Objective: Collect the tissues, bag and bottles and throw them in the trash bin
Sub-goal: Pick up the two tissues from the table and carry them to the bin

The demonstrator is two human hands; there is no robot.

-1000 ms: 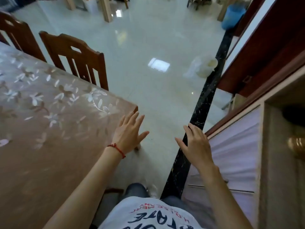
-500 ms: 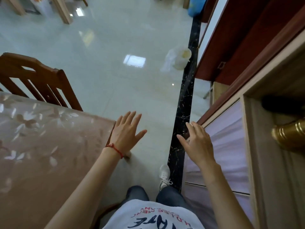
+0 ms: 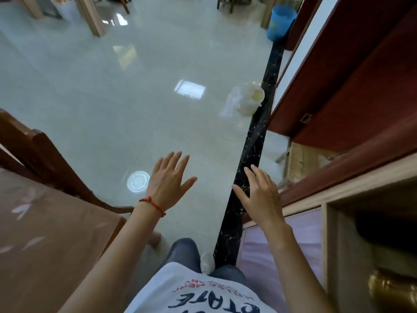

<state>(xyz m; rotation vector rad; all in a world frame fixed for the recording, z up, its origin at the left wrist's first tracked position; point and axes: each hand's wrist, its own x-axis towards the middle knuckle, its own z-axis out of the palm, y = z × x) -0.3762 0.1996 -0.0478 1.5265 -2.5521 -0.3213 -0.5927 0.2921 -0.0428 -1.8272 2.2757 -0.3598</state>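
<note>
A small white trash bin point(image 3: 250, 99) lined with a clear plastic bag stands on the pale tiled floor ahead, beside the black marble strip point(image 3: 255, 141). My left hand point(image 3: 169, 179), with a red string at the wrist, is held out flat with fingers spread and holds nothing. My right hand point(image 3: 259, 195) is also out in front, fingers apart and empty, over the black strip. Both hands are well short of the bin. No tissues or bottles show.
A table with a floral cover point(image 3: 45, 233) and a wooden chair point(image 3: 42, 154) are at my left. A red-brown door and a shelf unit point(image 3: 352, 190) run along the right. A blue bucket point(image 3: 281, 22) stands far ahead. A round ceiling-light reflection point(image 3: 138, 181) lies on the floor.
I have stepped forward past the table's corner. The table and chair have slid back and left in view, and both empty hands stay stretched out in front.
</note>
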